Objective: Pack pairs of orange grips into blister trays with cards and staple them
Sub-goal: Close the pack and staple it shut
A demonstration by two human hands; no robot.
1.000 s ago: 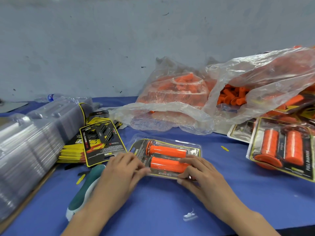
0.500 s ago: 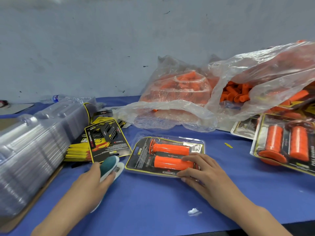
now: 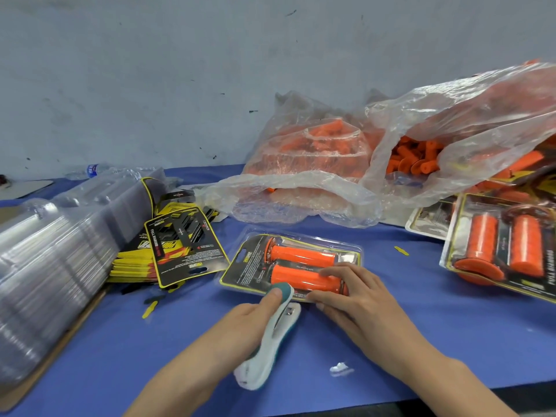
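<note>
Head view, looking down at a blue surface point(image 3: 421, 326) set against a grey wall. In the near centre lies a clear blister tray point(image 3: 301, 239) closed over a black and yellow card point(image 3: 243, 269). It holds two orange grips lying side by side, the far grip point(image 3: 304, 255) and the near grip point(image 3: 301, 279). The left hand point(image 3: 255, 314) grips a white and teal stapler point(image 3: 270, 350), thumb on its teal top. The stapler's nose sits at the near edge of the tray. The right hand point(image 3: 355, 293) lies flat with its fingers spread, pressing on the right end of the near grip and on the tray's near edge. To the left is a fanned pile of loose cards point(image 3: 180, 245). Further left is a long stack of empty clear trays point(image 3: 45, 266), with a water bottle point(image 3: 90, 170) lying beyond it by the wall. At the far centre and far right, two crumpled clear plastic bags point(image 3: 316, 188) hold many loose orange grips point(image 3: 415, 158). At the right edge finished packs point(image 3: 505, 254) lie overlapping, each showing a pair of orange grips. A yellow scrap point(image 3: 149, 308) lies near the cards, and a small white scrap point(image 3: 340, 368) lies on the near part of the surface.
</note>
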